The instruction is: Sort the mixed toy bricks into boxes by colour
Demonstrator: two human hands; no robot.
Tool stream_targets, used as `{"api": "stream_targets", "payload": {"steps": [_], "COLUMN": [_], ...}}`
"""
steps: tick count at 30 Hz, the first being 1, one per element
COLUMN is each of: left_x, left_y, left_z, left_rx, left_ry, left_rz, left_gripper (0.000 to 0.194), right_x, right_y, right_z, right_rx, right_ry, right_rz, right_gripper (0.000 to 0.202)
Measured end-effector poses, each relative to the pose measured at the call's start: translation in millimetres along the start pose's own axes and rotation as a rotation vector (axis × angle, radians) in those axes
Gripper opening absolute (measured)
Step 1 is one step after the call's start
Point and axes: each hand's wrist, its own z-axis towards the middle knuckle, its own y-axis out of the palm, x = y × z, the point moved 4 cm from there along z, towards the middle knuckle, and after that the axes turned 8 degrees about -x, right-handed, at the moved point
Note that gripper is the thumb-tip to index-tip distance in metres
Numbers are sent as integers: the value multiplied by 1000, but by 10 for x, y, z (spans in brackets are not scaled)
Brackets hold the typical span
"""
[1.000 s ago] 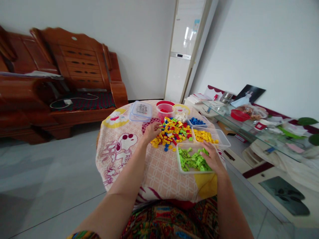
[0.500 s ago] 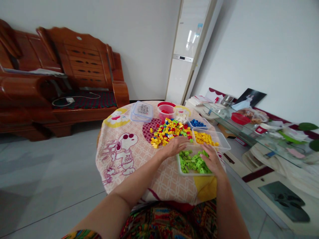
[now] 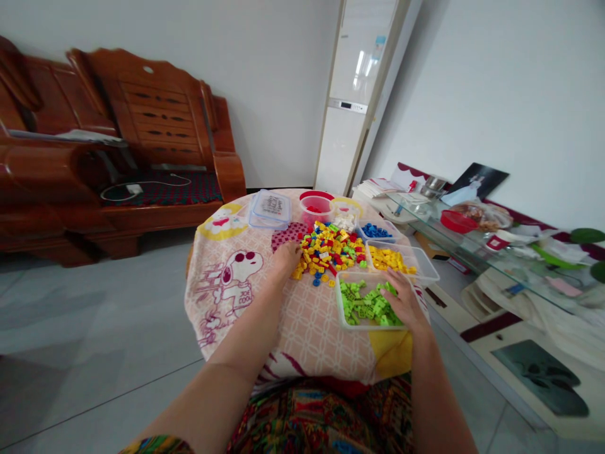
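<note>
A heap of mixed toy building bricks (image 3: 331, 246), mostly yellow with red, green and blue ones, lies on the patterned tablecloth (image 3: 309, 328). At the heap's left edge, my left hand (image 3: 286, 256) touches the bricks. Its fingers point away from me and are largely hidden by the back of the hand. My right hand (image 3: 403, 297) rests over the right side of a clear container (image 3: 341, 315) of green bricks (image 3: 366, 304), fingers apart and holding nothing visible. Just behind that container are yellow bricks (image 3: 390, 258) in another clear tray.
Blue bricks (image 3: 377, 231) fill a further tray at the back right, beside a pile of white bricks (image 3: 345, 219). A pink tub (image 3: 316, 208) holds red pieces. Clear lids (image 3: 270, 210) lie at the back left. A cluttered glass shelf (image 3: 482, 246) stands to the right.
My left hand has moved left, from beside the green container to the heap's left edge. Blue and yellow pieces at the heap's front now show. My right hand has stayed almost in place.
</note>
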Motion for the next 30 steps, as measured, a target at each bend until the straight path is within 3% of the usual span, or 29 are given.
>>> {"api": "stream_targets", "payload": {"steps": [7,11,16,19,22,27,30], "left_x": [-57,-79,-4,153,437,992,1165], "left_y": [8,-17,-56,-60,6,219,342], "left_z": [40,52,6,-49,-161,-522,-692], "left_rx": [25,142,203,235,200,43,-27], "left_ry": [-28,40,135,276,505,932,1066], "left_rz": [-182,-341,-473,-489,-520,-507,-433], "left_gripper": [23,22,18,17,19,24,28], "right_x": [-12,-20,-45,-56,-59,-46,-36], "right_y": [-6,-6,-11,-13,-12,-12,-17], "right_z": [5,-2,-14,-11,-10,-3,5], "right_rx": [-2,4,2,5,10,3,8], "right_ry": [8,11,7,4,4,0,-3], "right_rz": [10,20,28,22,14,7,7], "right_gripper": [55,54,52,52,53,54,54]}}
